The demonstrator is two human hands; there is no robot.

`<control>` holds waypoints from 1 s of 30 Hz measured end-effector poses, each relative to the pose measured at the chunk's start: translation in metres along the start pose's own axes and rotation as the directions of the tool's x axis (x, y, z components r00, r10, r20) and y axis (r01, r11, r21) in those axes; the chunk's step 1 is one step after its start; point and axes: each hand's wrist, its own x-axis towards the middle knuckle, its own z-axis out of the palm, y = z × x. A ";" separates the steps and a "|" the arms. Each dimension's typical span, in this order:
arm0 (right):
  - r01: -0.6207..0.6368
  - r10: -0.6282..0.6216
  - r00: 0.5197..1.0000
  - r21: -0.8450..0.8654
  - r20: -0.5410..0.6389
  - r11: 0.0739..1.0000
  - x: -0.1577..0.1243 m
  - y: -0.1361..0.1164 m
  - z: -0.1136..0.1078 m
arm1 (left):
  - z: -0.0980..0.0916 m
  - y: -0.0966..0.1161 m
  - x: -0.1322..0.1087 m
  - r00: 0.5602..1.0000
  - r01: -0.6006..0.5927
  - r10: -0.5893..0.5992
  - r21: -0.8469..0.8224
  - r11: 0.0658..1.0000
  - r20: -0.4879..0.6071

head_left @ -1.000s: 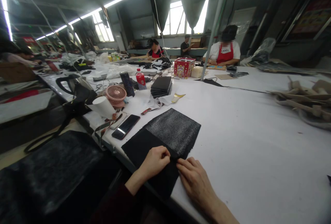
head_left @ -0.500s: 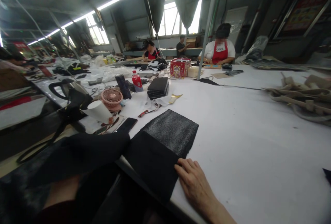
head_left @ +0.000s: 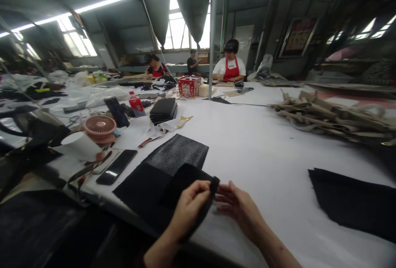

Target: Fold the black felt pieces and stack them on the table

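My left hand (head_left: 192,203) is closed on a black fabric piece (head_left: 189,173), thumb on top, near its raised right edge. That piece is held over a larger black fabric panel (head_left: 140,189) lying at the table's front edge. A grey, speckled section (head_left: 176,152) shows at the panel's far end. Just right of the held edge is my right hand (head_left: 238,208), its fingers stretched out and slightly apart. Whether those fingertips touch the fabric cannot be made out.
More black fabric (head_left: 352,202) lies at the right, below a heap of beige strips (head_left: 328,115). On the left are a phone (head_left: 117,167), a pink fan (head_left: 100,129), a white roll (head_left: 81,146) and a red-capped bottle (head_left: 136,105). Black pieces (head_left: 163,109) are stacked beyond; people sit farther back.
My left hand has come from the lower left to the middle with the fabric piece. My right hand has left the panel's edge and opened. The view has swung right.
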 end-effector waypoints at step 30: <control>0.024 -0.739 0.673 -0.999 0.034 -0.025 0.025 0.016 -0.066 | 0.073 -0.026 0.080 0.753 -0.657 0.208 0.721 0.218 0.624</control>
